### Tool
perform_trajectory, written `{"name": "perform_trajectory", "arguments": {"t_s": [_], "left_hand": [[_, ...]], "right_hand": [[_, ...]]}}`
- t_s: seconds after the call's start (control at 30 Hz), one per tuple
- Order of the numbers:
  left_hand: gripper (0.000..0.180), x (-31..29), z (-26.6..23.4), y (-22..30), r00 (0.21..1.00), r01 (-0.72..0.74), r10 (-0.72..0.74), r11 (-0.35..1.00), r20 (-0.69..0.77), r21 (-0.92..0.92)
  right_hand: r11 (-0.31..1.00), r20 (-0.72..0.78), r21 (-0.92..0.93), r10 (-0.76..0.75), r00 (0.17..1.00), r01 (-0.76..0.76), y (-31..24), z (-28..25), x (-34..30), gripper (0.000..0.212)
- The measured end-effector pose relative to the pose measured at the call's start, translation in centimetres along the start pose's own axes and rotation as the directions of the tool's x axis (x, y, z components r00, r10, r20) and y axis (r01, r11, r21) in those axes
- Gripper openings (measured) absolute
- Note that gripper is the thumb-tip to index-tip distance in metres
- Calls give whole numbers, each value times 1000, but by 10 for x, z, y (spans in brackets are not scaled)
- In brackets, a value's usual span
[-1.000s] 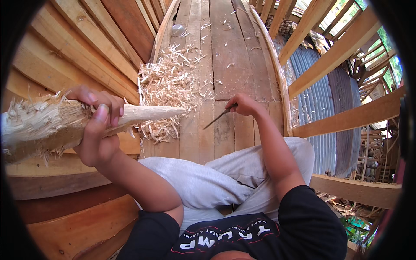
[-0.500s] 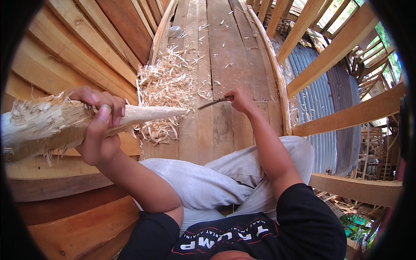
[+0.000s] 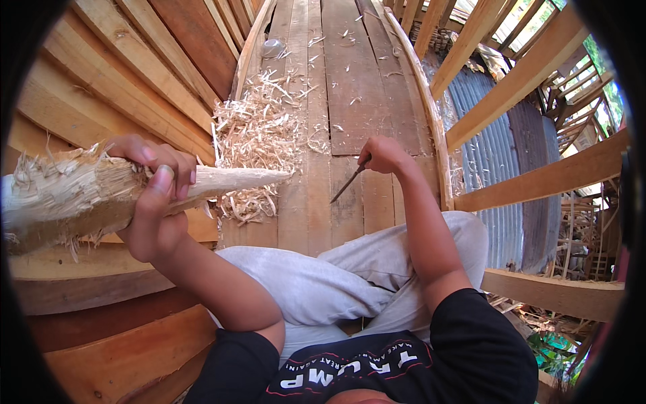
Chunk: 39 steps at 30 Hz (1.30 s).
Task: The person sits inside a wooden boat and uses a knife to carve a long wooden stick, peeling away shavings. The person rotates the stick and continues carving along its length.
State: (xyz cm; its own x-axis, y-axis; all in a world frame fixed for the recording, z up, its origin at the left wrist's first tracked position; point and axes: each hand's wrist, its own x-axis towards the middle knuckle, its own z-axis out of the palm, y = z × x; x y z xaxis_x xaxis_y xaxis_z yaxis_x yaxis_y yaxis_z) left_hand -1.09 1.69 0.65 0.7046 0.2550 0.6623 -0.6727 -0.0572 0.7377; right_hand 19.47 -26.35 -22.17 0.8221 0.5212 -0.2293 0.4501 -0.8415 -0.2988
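My left hand (image 3: 156, 192) is wrapped round a pale wooden pole (image 3: 74, 192) with rough, splintered bark-free sides. The pole lies sideways, its smooth tapered tip (image 3: 252, 177) pointing right over the floor. To the right of that tip, and apart from it, my right hand (image 3: 385, 155) is closed on the handle of a knife (image 3: 346, 186) with a thin dark blade. The blade slants down to the left, above the floorboards. My fingers hide most of the knife's handle.
A heap of curled wood shavings (image 3: 259, 128) covers the plank floor (image 3: 356, 114) beyond the pole. A small clear cup (image 3: 272, 48) stands farther off. Wooden slats (image 3: 114, 74) rise on the left; railing beams (image 3: 538, 175) and corrugated metal sheeting (image 3: 491, 128) are on the right.
My right hand has moved a little to the right with the knife, whose blade has swung to point more toward me. My left hand and the pole have hardly moved.
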Motion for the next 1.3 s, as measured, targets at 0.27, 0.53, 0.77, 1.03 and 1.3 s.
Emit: {"name": "perform_trajectory", "arguments": {"t_s": [0.27, 0.53, 0.77, 1.03, 1.3], "left_hand": [[26, -2, -8, 1, 997, 1, 2, 999, -72, 36], [27, -4, -9, -1, 984, -9, 14, 999, -180, 30], [27, -3, -6, -1, 984, -2, -2, 1000, -180, -26], [27, -3, -9, 3, 985, 5, -9, 1000, -175, -23], [27, -2, -5, 0, 987, -11, 6, 1000, -162, -29]], "right_hand": [[906, 2, 397, -165, 986, 151, -17, 19, 8, 20], [947, -101, 306, -73, 992, 101, -46, 68, 18, 22], [842, 196, 465, -399, 896, 273, -50, 94, 10, 21], [887, 116, 406, -290, 950, 221, -63, 79, 15, 18], [926, 20, 337, -188, 982, 171, -88, 77, 1, 16]]}}
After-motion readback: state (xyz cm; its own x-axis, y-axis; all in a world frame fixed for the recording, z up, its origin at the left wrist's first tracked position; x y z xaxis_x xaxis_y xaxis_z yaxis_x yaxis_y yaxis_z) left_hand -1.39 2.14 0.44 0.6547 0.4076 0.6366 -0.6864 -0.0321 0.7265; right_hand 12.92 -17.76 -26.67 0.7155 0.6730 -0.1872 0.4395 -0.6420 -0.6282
